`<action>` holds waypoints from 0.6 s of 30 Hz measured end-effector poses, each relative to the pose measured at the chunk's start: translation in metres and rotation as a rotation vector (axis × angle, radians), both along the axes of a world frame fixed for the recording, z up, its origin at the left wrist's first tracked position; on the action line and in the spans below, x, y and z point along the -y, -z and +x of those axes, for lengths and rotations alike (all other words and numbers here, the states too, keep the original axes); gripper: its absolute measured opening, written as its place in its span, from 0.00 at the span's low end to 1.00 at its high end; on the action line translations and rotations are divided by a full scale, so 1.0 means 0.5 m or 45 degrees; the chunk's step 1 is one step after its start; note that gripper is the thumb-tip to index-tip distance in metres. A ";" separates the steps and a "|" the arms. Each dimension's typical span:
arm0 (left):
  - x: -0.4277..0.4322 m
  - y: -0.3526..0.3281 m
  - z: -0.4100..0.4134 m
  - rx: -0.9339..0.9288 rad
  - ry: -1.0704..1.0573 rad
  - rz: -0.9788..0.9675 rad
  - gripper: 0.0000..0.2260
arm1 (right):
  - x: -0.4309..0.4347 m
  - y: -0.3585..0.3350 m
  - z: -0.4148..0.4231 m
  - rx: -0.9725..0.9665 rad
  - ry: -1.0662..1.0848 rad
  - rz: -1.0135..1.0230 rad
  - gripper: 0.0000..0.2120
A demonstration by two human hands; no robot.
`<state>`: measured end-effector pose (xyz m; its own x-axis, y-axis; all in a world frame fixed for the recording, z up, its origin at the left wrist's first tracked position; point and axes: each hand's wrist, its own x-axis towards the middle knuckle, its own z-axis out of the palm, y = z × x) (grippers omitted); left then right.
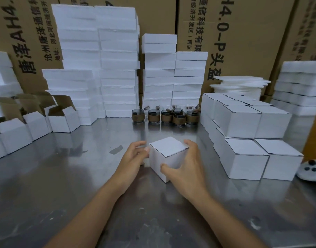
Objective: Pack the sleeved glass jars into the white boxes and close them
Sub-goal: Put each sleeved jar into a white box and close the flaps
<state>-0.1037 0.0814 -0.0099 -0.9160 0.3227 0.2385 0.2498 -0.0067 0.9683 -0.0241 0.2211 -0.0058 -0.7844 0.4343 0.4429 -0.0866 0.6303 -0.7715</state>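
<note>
Your right grip (186, 167) is clamped on the closed white box (167, 146): thumb on the near face, fingers hooked over the far right edge of the lid. Your left grip (135, 154) is loose and not wrapped round anything, fingertips just touching the box's left side near the top corner. The box sits mid tabletop (82, 176), turned corner-on to you, lid flap tucked flat. The inside is hidden, so I can't tell if a jar is in it; the lid being down suggests this one is packed.

Handling, as a judgement: thin card, light on its own, but with glass inside it'll be bottom-heavy and breakable. The walls will likely dent if squeezed mid-panel. Hold it by opposite side faces near the edges, or get a palm underneath. Don't lift by the lid flap, it may pop. Set it down flat, no dropping.

The sleeved glass jars (166, 116) are clustered at rear centre, brown sleeves round the lower body. The sleeve probably gives better friction than bare glass, so take them there. Open boxes (64, 120) stand at the left, flaps up. Closed boxes (243, 122) are stacked at the right, likely where this one goes. Foam stacks (117, 68) stand behind.
</note>
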 end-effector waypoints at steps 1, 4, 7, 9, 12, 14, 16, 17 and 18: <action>0.000 0.001 0.000 0.002 -0.001 0.003 0.08 | -0.006 -0.002 0.008 -0.016 0.007 0.026 0.37; 0.002 0.004 0.000 0.000 -0.001 -0.001 0.06 | -0.024 -0.019 0.041 -0.092 -0.022 0.106 0.28; 0.004 0.005 0.002 0.003 0.000 0.012 0.05 | -0.045 -0.061 0.081 -0.223 -0.044 0.121 0.25; 0.004 0.003 0.005 0.005 -0.007 0.033 0.05 | -0.066 -0.094 0.108 -0.353 -0.034 0.093 0.26; 0.004 0.001 0.008 -0.010 -0.025 0.040 0.05 | -0.115 -0.139 0.146 -0.490 0.022 0.093 0.26; 0.004 0.000 0.010 -0.011 -0.039 0.050 0.05 | -0.158 -0.159 0.165 -0.512 0.102 0.125 0.26; 0.005 0.000 0.012 -0.008 -0.049 0.060 0.05 | -0.202 -0.167 0.176 -0.486 0.210 0.154 0.26; 0.006 0.001 0.012 -0.008 -0.051 0.061 0.05 | -0.224 -0.167 0.179 -0.478 0.265 0.152 0.26; 0.007 0.001 0.013 -0.008 -0.051 0.057 0.05 | -0.243 -0.166 0.182 -0.477 0.317 0.137 0.26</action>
